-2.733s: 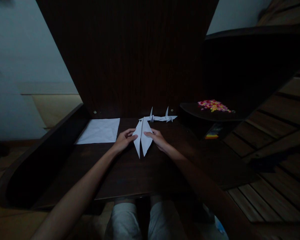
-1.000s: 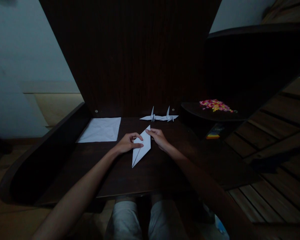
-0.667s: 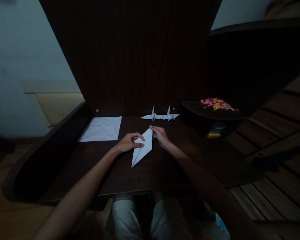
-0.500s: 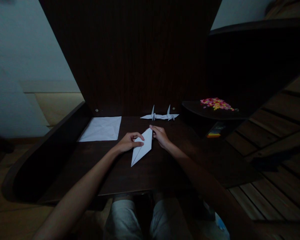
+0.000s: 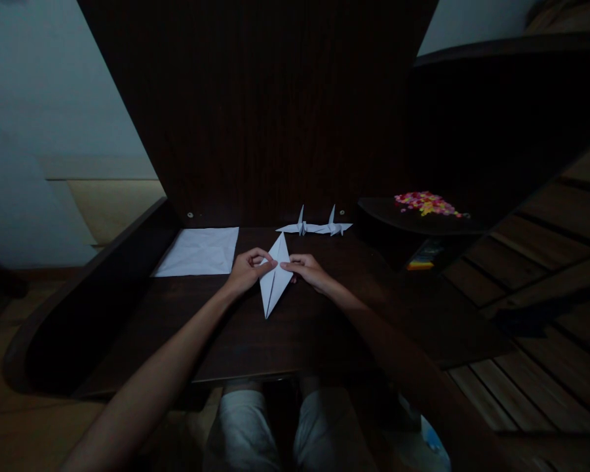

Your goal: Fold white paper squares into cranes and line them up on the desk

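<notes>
Both hands hold a white folded paper, a long diamond with a crease or slit down its middle. One point faces the back of the desk and the other faces me. My left hand pinches its left corner, thumb on top. My right hand grips the right corner the same way, with its other fingers partly hidden behind the paper. Just beyond, two white paper cranes stand in a row against the back panel. A flat, creased white paper sheet lies left of my left hand.
The dark wooden desk has a raised side panel at left. At right, a low rounded shelf bears a heap of small pink and yellow pieces. Under it sits a small item with a yellow-orange edge.
The diamond paper has turned more upright, its far tip swinging left. My right hand has moved from the far tip down to the right corner; my left hand has stayed at the left side.
</notes>
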The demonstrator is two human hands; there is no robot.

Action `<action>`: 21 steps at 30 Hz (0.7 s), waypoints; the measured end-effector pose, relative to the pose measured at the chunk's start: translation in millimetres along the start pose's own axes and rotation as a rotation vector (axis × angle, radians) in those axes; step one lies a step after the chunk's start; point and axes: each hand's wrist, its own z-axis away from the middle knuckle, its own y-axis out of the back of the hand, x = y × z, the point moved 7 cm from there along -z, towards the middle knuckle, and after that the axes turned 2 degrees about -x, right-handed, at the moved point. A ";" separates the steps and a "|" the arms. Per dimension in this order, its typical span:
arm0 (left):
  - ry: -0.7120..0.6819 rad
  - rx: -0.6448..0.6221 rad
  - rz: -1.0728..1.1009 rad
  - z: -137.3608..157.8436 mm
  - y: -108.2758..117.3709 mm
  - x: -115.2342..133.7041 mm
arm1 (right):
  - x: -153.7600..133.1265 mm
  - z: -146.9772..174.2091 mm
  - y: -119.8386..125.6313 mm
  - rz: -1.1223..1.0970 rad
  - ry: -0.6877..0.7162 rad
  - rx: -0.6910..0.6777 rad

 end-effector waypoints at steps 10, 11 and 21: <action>0.026 0.011 0.042 -2.1 0.1 -3.4 | 3.4 -4.7 8.6 0.008 0.032 0.071; 0.026 0.007 0.037 -2.2 -0.1 -3.7 | 3.7 -4.9 8.8 0.011 0.032 0.069; 0.021 -0.006 0.020 -3.1 0.3 -7.1 | 7.9 -5.5 7.1 -0.005 0.045 0.062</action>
